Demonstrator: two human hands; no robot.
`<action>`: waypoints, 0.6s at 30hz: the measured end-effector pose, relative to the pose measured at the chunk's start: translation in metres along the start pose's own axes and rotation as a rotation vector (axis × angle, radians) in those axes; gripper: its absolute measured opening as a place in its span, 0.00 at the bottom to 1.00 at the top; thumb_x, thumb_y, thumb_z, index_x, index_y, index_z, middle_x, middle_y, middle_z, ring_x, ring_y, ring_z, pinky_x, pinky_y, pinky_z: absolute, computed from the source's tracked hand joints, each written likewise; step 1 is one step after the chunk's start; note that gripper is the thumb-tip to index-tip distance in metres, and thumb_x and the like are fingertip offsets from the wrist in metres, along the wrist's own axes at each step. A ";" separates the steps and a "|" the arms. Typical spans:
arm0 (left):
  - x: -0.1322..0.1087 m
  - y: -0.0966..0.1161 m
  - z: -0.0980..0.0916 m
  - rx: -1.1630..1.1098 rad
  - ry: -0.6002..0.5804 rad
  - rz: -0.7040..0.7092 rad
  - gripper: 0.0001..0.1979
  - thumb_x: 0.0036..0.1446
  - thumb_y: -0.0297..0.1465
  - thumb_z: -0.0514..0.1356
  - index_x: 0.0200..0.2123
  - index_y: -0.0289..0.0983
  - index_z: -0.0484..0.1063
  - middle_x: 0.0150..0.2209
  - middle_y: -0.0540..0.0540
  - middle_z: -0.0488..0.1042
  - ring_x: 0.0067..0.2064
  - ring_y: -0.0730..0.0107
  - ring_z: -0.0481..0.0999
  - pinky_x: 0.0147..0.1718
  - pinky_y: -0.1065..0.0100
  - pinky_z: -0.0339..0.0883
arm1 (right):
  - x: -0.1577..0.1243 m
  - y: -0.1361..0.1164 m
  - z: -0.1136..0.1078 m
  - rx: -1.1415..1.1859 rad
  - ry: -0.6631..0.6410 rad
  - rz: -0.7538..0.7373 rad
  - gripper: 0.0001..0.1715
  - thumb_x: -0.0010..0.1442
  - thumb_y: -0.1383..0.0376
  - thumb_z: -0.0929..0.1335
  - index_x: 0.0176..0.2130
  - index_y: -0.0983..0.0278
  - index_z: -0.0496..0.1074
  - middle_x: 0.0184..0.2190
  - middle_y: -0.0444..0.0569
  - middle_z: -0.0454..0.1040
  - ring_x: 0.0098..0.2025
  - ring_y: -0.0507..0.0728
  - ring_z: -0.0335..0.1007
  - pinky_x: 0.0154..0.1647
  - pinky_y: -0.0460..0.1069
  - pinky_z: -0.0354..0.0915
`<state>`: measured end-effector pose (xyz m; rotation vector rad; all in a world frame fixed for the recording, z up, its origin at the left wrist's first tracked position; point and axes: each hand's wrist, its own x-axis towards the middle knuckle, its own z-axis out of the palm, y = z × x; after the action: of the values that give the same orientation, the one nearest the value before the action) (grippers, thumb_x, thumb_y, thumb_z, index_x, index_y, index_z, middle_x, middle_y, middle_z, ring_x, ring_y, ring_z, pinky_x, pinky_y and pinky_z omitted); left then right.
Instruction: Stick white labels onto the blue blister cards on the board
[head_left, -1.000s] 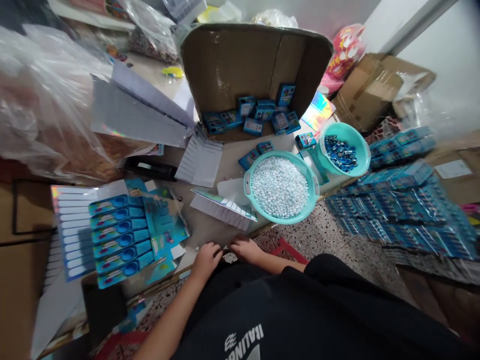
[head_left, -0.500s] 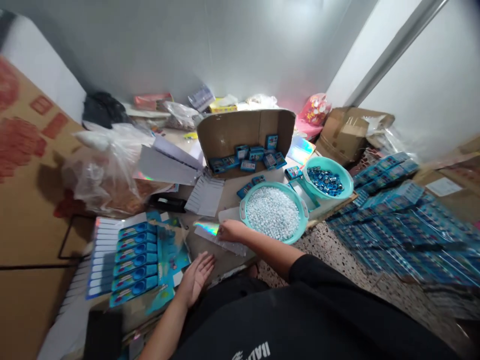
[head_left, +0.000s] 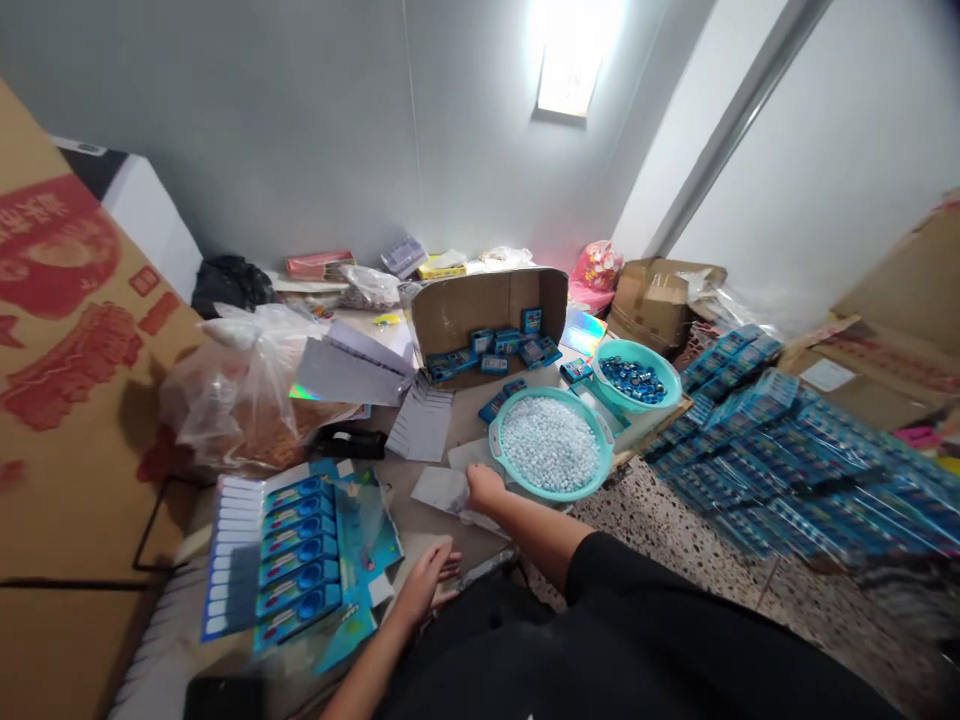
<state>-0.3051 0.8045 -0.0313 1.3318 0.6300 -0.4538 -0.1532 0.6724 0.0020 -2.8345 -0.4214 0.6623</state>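
Note:
In the head view my right hand (head_left: 486,488) is closed on the edge of a thin greyish card (head_left: 438,489), just left of a turquoise basin (head_left: 496,455) full of small white beads. My left hand (head_left: 429,576) is held palm inward near the table's front edge, its fingers stretched out and nothing visible in it. To its left lies a row of blue trays with round cups (head_left: 304,560), joined to a printed blue card (head_left: 371,520). More pale sheets lie beneath the card in my right hand, partly hidden by it.
Behind the beads stands an open cardboard box (head_left: 491,300) with several small blue boxes. A second turquoise basin (head_left: 671,392) holds shiny blue pieces. A black object (head_left: 347,441) and a fan of grey cards (head_left: 420,420) lie left of centre. Wrapped blue packs (head_left: 795,460) are stacked at right.
The view has tilted up and shifted. The card in my right hand has turned from rainbow-shiny to plain grey. My left hand has rotated from palm up to palm inward.

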 end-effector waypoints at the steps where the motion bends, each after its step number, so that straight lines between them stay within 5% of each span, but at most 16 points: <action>1: -0.009 -0.001 -0.004 0.014 -0.033 0.028 0.36 0.49 0.61 0.57 0.51 0.40 0.70 0.42 0.37 0.79 0.40 0.53 0.81 0.36 0.56 0.73 | 0.000 -0.003 -0.005 0.003 -0.002 0.019 0.34 0.41 0.65 0.80 0.48 0.71 0.74 0.48 0.66 0.73 0.47 0.67 0.74 0.44 0.53 0.69; 5: -0.045 0.021 -0.030 0.119 -0.086 0.222 0.37 0.46 0.57 0.63 0.54 0.41 0.70 0.46 0.36 0.79 0.46 0.50 0.79 0.45 0.54 0.71 | -0.018 -0.016 -0.024 0.043 -0.003 -0.035 0.14 0.51 0.65 0.75 0.40 0.65 0.79 0.43 0.58 0.78 0.45 0.63 0.76 0.39 0.50 0.67; 8: -0.067 0.068 -0.050 0.558 0.022 0.746 0.23 0.50 0.45 0.66 0.49 0.44 0.77 0.48 0.39 0.78 0.54 0.48 0.73 0.62 0.51 0.55 | -0.050 -0.034 -0.044 0.093 0.000 -0.213 0.12 0.56 0.66 0.71 0.42 0.59 0.80 0.38 0.50 0.80 0.41 0.58 0.76 0.36 0.47 0.63; 10: -0.077 0.101 -0.059 0.866 0.136 1.010 0.22 0.56 0.40 0.62 0.54 0.44 0.74 0.48 0.39 0.79 0.51 0.48 0.74 0.61 0.47 0.53 | -0.074 -0.049 -0.062 0.118 0.005 -0.341 0.12 0.56 0.62 0.72 0.42 0.56 0.80 0.37 0.46 0.81 0.39 0.56 0.75 0.34 0.46 0.59; 13: -0.087 0.134 -0.068 1.153 0.183 1.224 0.20 0.61 0.36 0.57 0.56 0.45 0.73 0.46 0.41 0.79 0.49 0.50 0.75 0.58 0.49 0.57 | -0.105 -0.069 -0.093 0.165 0.076 -0.543 0.10 0.61 0.60 0.69 0.40 0.57 0.80 0.33 0.46 0.80 0.33 0.53 0.71 0.31 0.46 0.54; 18: -0.100 0.150 -0.074 1.311 0.234 1.552 0.18 0.64 0.28 0.55 0.55 0.45 0.73 0.38 0.47 0.82 0.38 0.63 0.79 0.58 0.57 0.57 | -0.131 -0.078 -0.137 0.078 0.086 -0.620 0.11 0.60 0.60 0.70 0.31 0.61 0.79 0.24 0.44 0.75 0.24 0.50 0.59 0.25 0.47 0.46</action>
<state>-0.2964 0.9006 0.1382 2.6171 -0.8150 0.7496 -0.2205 0.6862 0.1943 -2.4345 -1.1563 0.4104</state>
